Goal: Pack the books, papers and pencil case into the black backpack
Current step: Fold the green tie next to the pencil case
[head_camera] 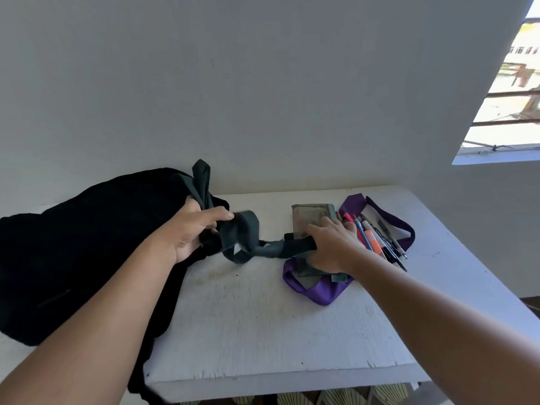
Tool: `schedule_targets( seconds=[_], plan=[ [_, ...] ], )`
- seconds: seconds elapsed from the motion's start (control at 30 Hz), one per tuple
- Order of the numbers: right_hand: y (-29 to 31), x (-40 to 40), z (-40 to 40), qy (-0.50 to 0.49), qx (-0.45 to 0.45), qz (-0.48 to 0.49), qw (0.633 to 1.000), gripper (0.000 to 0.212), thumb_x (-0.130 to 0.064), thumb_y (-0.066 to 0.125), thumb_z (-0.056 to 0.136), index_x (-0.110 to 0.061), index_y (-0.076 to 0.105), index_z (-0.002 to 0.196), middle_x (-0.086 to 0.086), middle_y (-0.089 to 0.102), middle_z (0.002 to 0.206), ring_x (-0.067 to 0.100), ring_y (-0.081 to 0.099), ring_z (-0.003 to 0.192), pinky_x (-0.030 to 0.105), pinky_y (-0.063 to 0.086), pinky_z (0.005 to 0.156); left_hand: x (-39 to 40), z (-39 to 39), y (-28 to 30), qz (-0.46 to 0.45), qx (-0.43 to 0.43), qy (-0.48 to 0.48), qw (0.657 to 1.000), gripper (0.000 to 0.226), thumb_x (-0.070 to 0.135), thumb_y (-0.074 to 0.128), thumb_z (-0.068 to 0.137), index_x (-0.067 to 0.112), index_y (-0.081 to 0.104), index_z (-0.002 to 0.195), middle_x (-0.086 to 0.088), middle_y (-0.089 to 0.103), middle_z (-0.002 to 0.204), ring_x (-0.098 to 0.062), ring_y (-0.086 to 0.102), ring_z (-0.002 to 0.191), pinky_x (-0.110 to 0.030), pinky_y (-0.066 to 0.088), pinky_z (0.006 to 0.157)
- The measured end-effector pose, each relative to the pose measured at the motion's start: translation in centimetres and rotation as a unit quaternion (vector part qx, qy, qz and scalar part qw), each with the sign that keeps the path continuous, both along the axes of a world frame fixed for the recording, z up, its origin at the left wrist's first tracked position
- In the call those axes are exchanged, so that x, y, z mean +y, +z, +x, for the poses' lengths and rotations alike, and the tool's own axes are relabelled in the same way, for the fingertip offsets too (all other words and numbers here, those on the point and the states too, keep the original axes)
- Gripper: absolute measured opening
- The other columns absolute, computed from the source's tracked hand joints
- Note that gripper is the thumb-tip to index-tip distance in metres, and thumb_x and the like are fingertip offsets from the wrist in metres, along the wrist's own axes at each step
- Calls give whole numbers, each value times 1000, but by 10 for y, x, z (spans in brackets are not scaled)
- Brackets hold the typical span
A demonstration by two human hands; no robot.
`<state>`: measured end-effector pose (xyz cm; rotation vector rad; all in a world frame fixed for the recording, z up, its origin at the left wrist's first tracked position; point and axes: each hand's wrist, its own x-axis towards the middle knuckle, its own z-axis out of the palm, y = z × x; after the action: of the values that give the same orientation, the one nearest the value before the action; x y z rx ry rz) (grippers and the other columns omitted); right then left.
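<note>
Both forearms are reaching forward from the lower frame edge over the white table point(263, 331). Left hand point(193, 232) is curling its fingers round a dark grey strap point(239, 238) at the top end of the black backpack point(87, 244). Backpack is lying on its side at the table's left end, long axis running from the near left to the far right, top end pointing toward the table's middle, part of it overhanging the near edge. Right hand point(330, 244) is gripping the strap's black far end point(301, 244), fingers partly curled and resting on a grey-green pouch point(312, 214). Purple pencil case point(321, 290) is lying open just right of centre, pens point(377, 241) fanned across it, tips pointing near-right. Any writing is too blurred to read.
</note>
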<state>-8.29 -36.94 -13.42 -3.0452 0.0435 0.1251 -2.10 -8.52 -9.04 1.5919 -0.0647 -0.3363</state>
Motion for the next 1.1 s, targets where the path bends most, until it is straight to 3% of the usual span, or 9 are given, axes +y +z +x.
schedule_targets(
  seconds=[0.17,0.27,0.37,0.5,0.67,0.77,0.9,1.0,1.1],
  plan=[
    [3,12,1,17,7,50,999,67,-61,57,89,-47,41,152,7,32,152,33,22,149,62,-6,123,-6,6,23,-10,-55,69,996,44,23,70,80,24,44,115,-1,42,83,-7,35,56,-28,39,59],
    [12,23,5,-1,-74,185,980,53,-57,54,95,-46,50,146,1,37,154,26,27,149,58,1,126,-19,2,30,96,-184,100,973,28,20,52,100,26,49,127,-14,55,90,-11,46,73,-36,50,80],
    [34,41,8,6,-42,496,867,45,-45,62,101,-36,56,145,-4,56,142,16,49,136,46,35,121,-38,-13,39,225,-267,9,937,18,25,50,106,33,53,122,-3,60,82,-17,56,70,-39,50,72],
    [52,63,15,25,8,685,728,26,-25,64,102,-28,63,128,-11,69,103,13,61,119,44,39,112,-54,-24,41,266,-285,-44,920,13,25,55,101,31,67,104,8,75,85,-13,74,68,-35,57,70],
    [47,69,21,-1,-5,769,639,17,-22,73,96,-25,67,112,-8,61,86,12,58,89,46,40,108,-59,-26,37,225,-247,-59,941,14,27,63,97,22,76,101,4,79,88,-16,77,75,-46,61,84],
    [43,64,19,-4,-14,765,644,17,-25,76,94,-24,66,108,-3,62,89,12,58,86,45,39,107,-58,-27,34,168,-209,-73,961,18,33,67,99,18,76,104,-3,79,92,-21,78,83,-49,61,86],
    [43,55,20,-15,-66,792,607,34,-31,78,93,-28,66,125,-3,74,114,17,69,115,46,41,112,-61,-29,31,109,-143,-73,981,21,28,65,101,13,71,115,-8,79,95,-28,78,86,-52,62,85],
    [45,53,20,0,-84,795,601,18,-30,72,98,-24,71,115,0,74,115,19,68,115,48,43,113,-65,-29,27,128,-146,-88,977,18,21,69,98,11,71,113,-9,79,95,-27,78,87,-52,61,88],
    [50,54,19,-5,-97,797,596,8,-20,69,100,-18,74,106,2,76,106,15,71,102,37,55,91,-70,-33,30,102,-137,-113,979,24,26,73,95,14,72,116,-7,78,105,-23,77,95,-51,59,94]
  ],
)
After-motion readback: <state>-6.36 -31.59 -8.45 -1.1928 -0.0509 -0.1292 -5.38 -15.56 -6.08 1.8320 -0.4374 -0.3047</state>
